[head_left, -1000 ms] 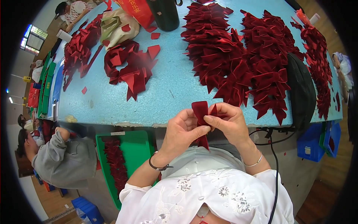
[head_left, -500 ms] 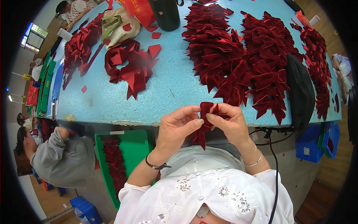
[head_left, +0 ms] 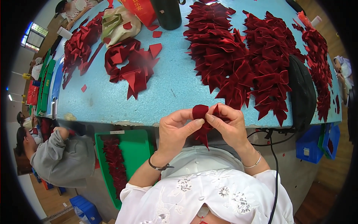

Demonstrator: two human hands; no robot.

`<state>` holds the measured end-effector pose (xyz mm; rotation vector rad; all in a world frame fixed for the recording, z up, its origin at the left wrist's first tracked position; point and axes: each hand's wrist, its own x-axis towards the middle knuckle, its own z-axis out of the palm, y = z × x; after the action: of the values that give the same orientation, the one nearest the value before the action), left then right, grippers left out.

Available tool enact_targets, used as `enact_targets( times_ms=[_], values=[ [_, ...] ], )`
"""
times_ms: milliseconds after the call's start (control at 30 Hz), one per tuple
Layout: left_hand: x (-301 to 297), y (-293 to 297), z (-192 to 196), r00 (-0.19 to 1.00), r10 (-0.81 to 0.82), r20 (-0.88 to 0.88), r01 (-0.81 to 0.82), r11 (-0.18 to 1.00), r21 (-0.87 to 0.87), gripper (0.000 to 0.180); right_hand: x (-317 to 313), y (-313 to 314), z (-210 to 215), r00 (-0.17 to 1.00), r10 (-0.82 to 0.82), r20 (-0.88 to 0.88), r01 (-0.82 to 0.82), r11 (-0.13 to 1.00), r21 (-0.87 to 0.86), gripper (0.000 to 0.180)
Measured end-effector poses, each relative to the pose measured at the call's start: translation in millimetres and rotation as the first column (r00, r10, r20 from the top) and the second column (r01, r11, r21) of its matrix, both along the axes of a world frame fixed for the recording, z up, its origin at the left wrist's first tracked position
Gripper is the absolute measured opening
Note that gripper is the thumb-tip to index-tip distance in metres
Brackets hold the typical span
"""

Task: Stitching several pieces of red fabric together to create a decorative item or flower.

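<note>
Though its middle is hidden, left hand (head_left: 174,130) and right hand (head_left: 230,125) pinch red ribbon (head_left: 200,111).

Red bag (head_left: 147,16) at the top: yellow printed characters, partly cut off. 1 white label (head_left: 117,132) on the green tray (head_left: 136,149), dark marks too small to read; green crate (head_left: 43,95) at left, yellow print, unreadable.
</note>
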<state>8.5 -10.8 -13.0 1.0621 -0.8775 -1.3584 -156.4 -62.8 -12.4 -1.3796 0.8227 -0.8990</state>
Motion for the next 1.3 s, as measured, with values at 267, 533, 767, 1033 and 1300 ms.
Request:
enact_targets(
  times_ms=[267, 533, 767, 1033, 1300],
  values=[
    [-6, -3, 9, 0.984, 0.044, -0.175, -0.038, 0.999, 0.034, 0.024, 4, 3, -3, 0.998, -0.008, 0.067, 0.009, 1.000, -0.011, 0.009],
    [11, -5, 3, 0.888, -0.145, -0.437, 0.210, 0.972, 0.103, 0.022, -2, 1, -9, 0.970, -0.048, 0.240, -0.012, 0.970, 0.244, 0.013],
    [6, -8, -2, 0.911, -0.057, -0.409, 0.128, 0.981, 0.147, 0.019, 5, 5, -9, 0.935, -0.079, 0.346, -0.012, 0.967, 0.254, 0.017],
    [-8, -5, -8, 0.923, 0.137, -0.360, -0.099, 0.988, 0.122, 0.015, 9, 7, -13, 0.954, -0.048, 0.296, -0.027, 0.969, 0.245, 0.019],
    [-5, -4, 0, 0.768, 0.161, -0.620, -0.106, 0.987, 0.124, 0.029, 9, 7, -13, 0.953, -0.081, 0.292, -0.006, 0.958, 0.287, 0.019]
  ],
)
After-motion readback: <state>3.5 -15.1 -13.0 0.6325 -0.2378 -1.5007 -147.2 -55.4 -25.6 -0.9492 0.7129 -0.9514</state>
